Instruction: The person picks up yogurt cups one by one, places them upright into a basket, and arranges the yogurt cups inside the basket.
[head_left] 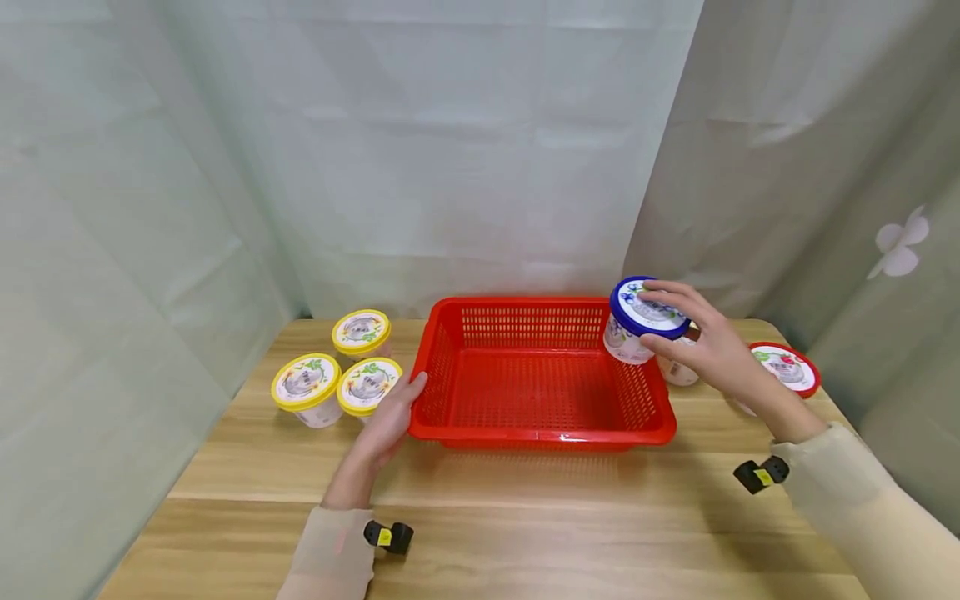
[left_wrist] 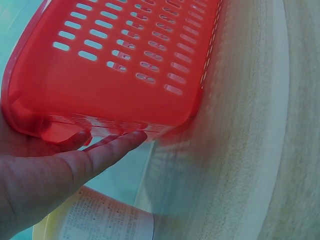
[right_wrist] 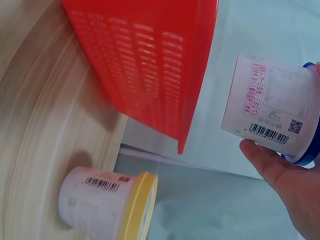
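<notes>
Before pale drapes (head_left: 480, 150), on a wood-grained table (head_left: 525, 525), a basket (head_left: 510, 435) gripped by the left hand (head_left: 386, 425), a blue-lidded tub (head_left: 630, 323) clamped in the right hand (head_left: 701, 337).

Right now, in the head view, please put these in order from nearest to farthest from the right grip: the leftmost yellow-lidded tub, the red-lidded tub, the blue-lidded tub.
1. Blue-lidded tub: held in the right grip.
2. Red-lidded tub: to the right of that grip.
3. Leftmost yellow-lidded tub: far left, past the red basket.
</notes>
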